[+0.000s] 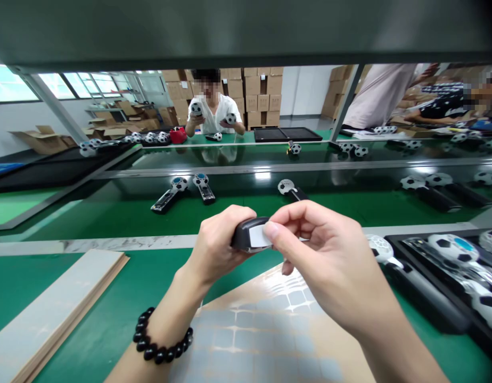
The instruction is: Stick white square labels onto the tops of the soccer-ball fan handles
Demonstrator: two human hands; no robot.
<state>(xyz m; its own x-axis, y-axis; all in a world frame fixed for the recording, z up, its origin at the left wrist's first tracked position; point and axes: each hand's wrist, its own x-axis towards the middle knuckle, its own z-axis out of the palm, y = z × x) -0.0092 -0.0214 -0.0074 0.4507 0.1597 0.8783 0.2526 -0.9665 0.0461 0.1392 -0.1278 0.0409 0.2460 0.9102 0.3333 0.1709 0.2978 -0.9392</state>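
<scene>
My left hand (222, 242) is closed around a black handle-shaped device (242, 234), its end turned toward me. On that end lies a small white sticker (259, 235). My right hand (321, 250) is closed, thumb and fingers pinching the sticker's right edge against the device. The far part of the device is hidden behind my hands. Below them a sticker sheet (254, 330) with rows of pale rectangles rests on the green table (150, 298). A bracelet of black beads circles my left wrist.
A stack of sheets (58, 319) lies at left. Soccer-ball devices (421, 287) crowd a black tray at right. More soccer-ball devices (204, 189) sit on the green conveyor (238, 199) ahead. Across it, a co-worker (216, 109) holds two. A shelf (246, 32) overhangs the top.
</scene>
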